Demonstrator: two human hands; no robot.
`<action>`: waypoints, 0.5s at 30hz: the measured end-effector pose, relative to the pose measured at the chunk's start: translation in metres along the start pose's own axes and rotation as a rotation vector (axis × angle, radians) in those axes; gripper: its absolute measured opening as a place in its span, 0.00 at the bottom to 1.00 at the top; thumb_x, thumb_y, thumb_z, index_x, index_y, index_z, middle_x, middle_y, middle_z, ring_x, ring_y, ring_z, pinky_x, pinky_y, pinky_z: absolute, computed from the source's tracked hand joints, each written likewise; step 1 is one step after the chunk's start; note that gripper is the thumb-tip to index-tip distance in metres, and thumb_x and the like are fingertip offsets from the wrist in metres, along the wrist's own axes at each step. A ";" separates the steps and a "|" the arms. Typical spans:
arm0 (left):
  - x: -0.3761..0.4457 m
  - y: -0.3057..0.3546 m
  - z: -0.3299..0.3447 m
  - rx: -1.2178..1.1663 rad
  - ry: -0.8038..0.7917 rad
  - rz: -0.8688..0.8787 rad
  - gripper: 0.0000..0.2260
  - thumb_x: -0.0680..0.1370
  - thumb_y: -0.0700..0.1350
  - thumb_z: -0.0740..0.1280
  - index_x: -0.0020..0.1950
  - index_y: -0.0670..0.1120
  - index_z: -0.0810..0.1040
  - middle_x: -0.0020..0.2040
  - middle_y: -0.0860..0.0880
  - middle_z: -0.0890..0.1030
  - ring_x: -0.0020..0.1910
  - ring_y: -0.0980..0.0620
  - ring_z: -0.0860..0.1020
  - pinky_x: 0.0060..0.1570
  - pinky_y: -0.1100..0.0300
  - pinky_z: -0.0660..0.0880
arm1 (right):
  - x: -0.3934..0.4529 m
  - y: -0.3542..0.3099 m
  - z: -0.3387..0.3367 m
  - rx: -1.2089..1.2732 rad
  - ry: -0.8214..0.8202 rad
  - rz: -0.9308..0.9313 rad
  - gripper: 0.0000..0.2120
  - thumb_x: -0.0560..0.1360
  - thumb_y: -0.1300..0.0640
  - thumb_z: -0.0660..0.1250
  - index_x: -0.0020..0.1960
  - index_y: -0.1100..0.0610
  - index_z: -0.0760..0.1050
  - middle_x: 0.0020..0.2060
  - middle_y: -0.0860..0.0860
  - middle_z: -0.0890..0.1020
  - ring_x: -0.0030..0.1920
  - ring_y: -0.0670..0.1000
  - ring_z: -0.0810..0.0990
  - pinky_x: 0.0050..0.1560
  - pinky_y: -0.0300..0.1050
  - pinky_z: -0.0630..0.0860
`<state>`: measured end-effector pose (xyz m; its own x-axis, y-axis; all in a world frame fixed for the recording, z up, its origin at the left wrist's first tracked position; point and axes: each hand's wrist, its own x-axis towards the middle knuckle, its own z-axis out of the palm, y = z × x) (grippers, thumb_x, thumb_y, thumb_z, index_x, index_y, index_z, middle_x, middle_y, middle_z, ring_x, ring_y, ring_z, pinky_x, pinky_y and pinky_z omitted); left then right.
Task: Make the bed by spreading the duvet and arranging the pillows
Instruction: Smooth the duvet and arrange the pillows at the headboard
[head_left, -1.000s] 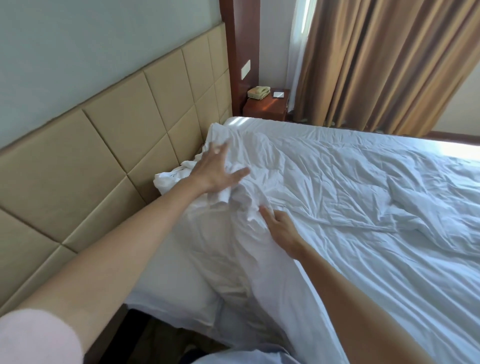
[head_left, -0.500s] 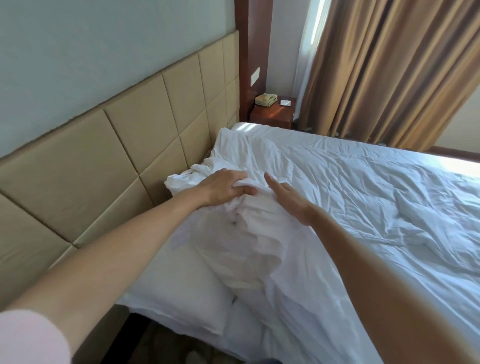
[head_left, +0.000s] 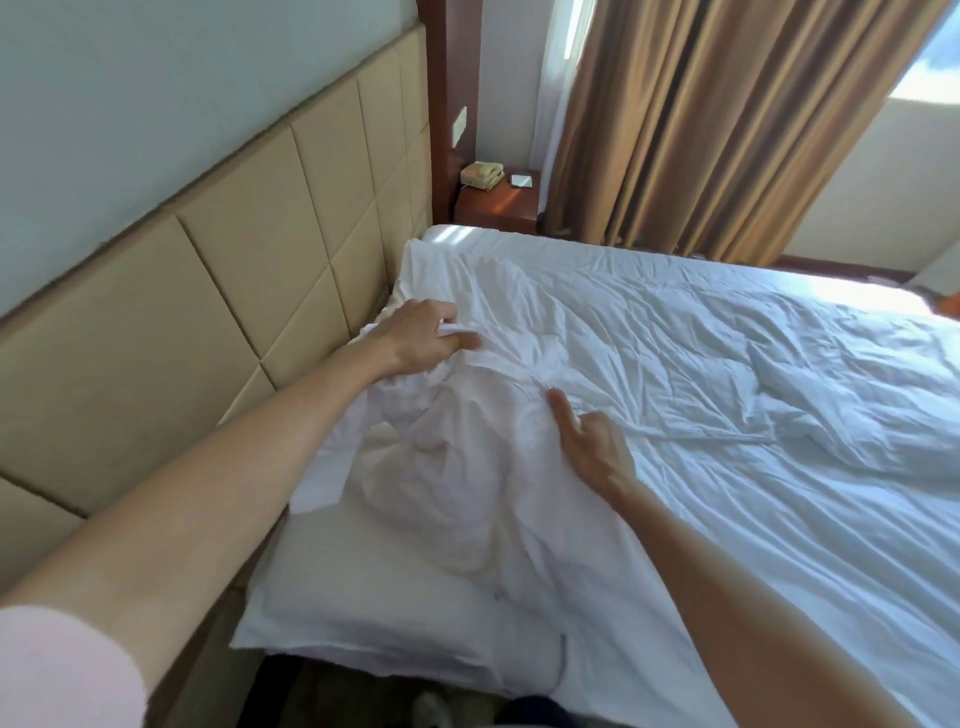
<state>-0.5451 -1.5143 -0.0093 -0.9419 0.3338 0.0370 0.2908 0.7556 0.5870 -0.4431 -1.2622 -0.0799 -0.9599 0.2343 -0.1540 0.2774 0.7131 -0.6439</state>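
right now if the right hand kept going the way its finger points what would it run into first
The right hand points up the bed toward the headboard. It would likely first meet the bunched duvet just ahead of its fingers; depth is hard to judge.

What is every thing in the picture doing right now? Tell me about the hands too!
left hand: grips a bunched fold of the duvet near the headboard.
right hand: rests on the duvet, forefinger stretched out.
duvet: spread over the bed, wrinkled, bunched at the head end.
pillow: lies flat by the headboard, partly under the duvet.
curtain: drawn across most of the window.
telephone: on the bedside table, handset in place.
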 end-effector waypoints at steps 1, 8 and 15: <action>-0.001 -0.007 -0.004 0.039 -0.059 0.007 0.26 0.71 0.70 0.66 0.34 0.47 0.67 0.29 0.53 0.77 0.31 0.50 0.75 0.38 0.55 0.70 | 0.004 -0.006 -0.002 0.007 0.051 -0.002 0.41 0.74 0.26 0.50 0.29 0.64 0.68 0.27 0.56 0.78 0.31 0.55 0.77 0.33 0.50 0.68; 0.002 -0.033 -0.063 0.159 -0.098 0.084 0.28 0.77 0.69 0.55 0.34 0.45 0.69 0.33 0.47 0.74 0.33 0.48 0.72 0.39 0.52 0.70 | 0.056 -0.093 -0.034 -0.029 0.252 -0.140 0.30 0.78 0.42 0.59 0.23 0.59 0.65 0.22 0.53 0.71 0.27 0.54 0.72 0.30 0.47 0.62; 0.031 -0.037 -0.146 0.356 0.075 0.169 0.31 0.68 0.78 0.57 0.38 0.49 0.72 0.32 0.51 0.75 0.34 0.51 0.74 0.35 0.54 0.68 | 0.109 -0.185 -0.070 -0.069 0.394 -0.261 0.29 0.77 0.44 0.58 0.25 0.63 0.72 0.22 0.55 0.74 0.28 0.55 0.74 0.33 0.46 0.65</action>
<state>-0.6101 -1.6142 0.0881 -0.8816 0.4381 0.1756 0.4704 0.8460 0.2508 -0.5964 -1.3226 0.0748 -0.9131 0.2644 0.3104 0.0439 0.8207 -0.5697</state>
